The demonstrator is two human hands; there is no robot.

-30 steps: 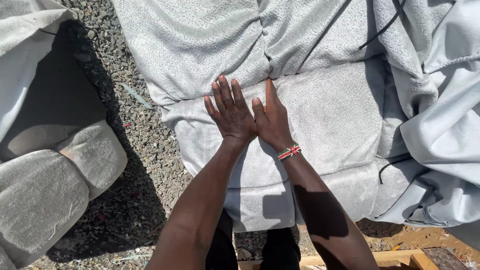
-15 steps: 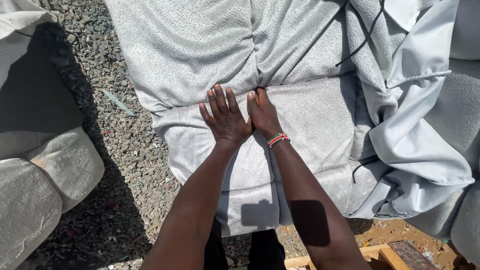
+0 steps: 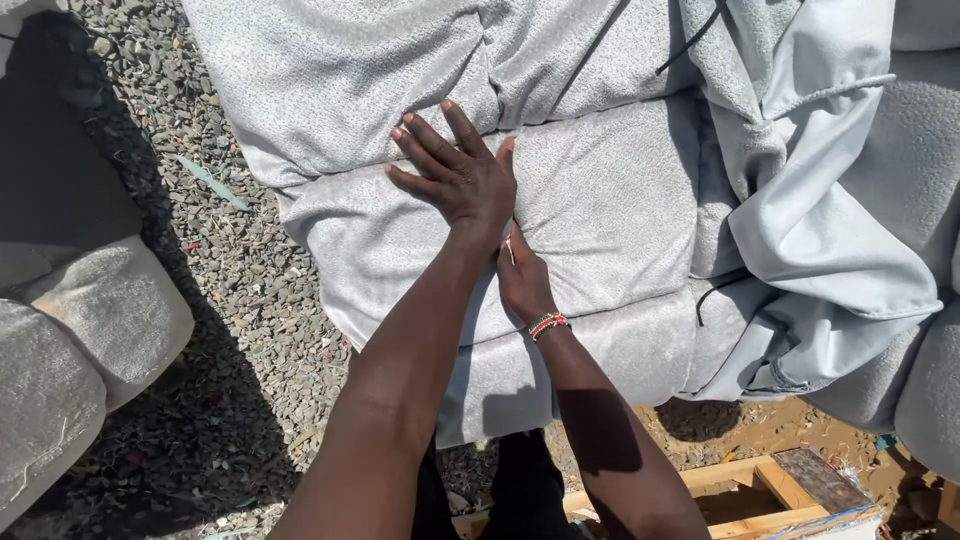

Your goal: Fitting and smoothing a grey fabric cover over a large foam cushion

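My left hand (image 3: 455, 175) lies flat with fingers spread on a light grey upholstered cushion (image 3: 610, 190), close to the seam between two padded sections. My right hand (image 3: 522, 275) rests on the same cushion just below and behind the left hand. It wears a red and green beaded bracelet (image 3: 547, 323) at the wrist. Its fingertips are tucked against my left wrist and partly hidden. A small white bit shows at them, too small to identify.
The cushion lies on grey gravel (image 3: 250, 300). Another grey padded piece (image 3: 90, 330) sits at the left, partly in shadow. Loose smooth grey fabric (image 3: 830, 230) is bunched at the right. A wooden frame (image 3: 760, 490) lies at the bottom right.
My right hand has drawn back toward me, from beside the left hand to below its wrist. The left hand stays pressed on the cushion.
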